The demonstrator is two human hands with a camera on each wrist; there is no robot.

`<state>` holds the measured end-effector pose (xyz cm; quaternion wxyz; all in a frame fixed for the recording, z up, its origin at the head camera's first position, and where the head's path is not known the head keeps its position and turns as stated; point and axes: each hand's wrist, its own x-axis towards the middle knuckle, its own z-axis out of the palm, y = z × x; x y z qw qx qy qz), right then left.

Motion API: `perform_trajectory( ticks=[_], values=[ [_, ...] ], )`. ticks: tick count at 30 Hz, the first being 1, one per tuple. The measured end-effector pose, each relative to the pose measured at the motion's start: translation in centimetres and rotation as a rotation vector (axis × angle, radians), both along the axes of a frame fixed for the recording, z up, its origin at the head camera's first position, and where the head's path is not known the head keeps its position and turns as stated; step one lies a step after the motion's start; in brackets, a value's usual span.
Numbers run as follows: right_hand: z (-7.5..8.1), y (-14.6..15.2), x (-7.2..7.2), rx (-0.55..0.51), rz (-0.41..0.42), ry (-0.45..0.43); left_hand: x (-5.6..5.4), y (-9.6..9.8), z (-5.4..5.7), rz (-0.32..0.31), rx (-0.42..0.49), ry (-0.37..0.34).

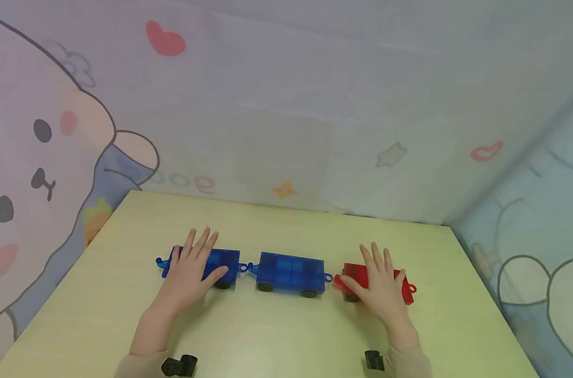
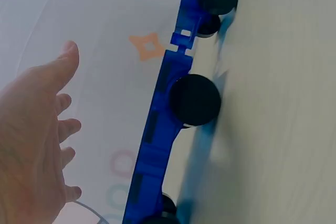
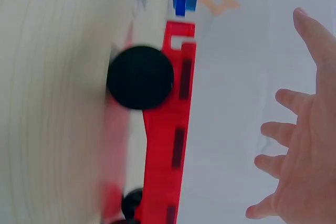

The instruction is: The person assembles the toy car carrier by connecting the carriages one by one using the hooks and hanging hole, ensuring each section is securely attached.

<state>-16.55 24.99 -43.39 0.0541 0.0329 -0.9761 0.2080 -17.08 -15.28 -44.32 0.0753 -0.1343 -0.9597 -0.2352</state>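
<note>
Three flat toy train wagons with black wheels stand in a row, each with a hook and a ring at its ends. My left hand [image 1: 188,281] spreads over the left blue wagon [image 1: 229,258]; in the left wrist view a gap separates the palm from its deck. A second blue wagon [image 1: 291,272] stands in the middle, and the two blue ones look linked. My right hand [image 1: 382,289], fingers apart, hovers over the red wagon [image 1: 354,271]. In the right wrist view a slight gap shows between the red wagon's hook [image 3: 180,29] and the blue ring [image 3: 181,1].
The wagons stand across the pale wooden table [image 1: 286,331]. A printed cloth [image 1: 286,105] hangs behind its back edge and along the sides. Each wrist wears a small black camera mount, the left one [image 1: 180,366] and the right one [image 1: 374,360].
</note>
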Motion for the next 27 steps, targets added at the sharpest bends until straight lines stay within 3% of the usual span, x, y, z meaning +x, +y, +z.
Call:
perform_trajectory(
  ticks=[4, 12, 17, 27],
  values=[
    [-0.2, -1.2, -0.5, -0.025, 0.038, 0.045, -0.5, -0.7, 0.3, -0.027, 0.031, 0.002],
    [-0.9, -3.6, -1.0, -0.097, 0.119, 0.112, -1.3, -1.8, -0.7, -0.064, 0.064, 0.038],
    [-1.4, -4.9, -1.4, -0.095, 0.18, 0.131, -1.6, -2.1, -1.1, -0.085, 0.075, 0.009],
    [-2.1, -7.2, -2.5, -0.123, 0.287, 0.044, -3.2, -2.9, -1.6, -0.115, 0.075, -0.063]
  ],
)
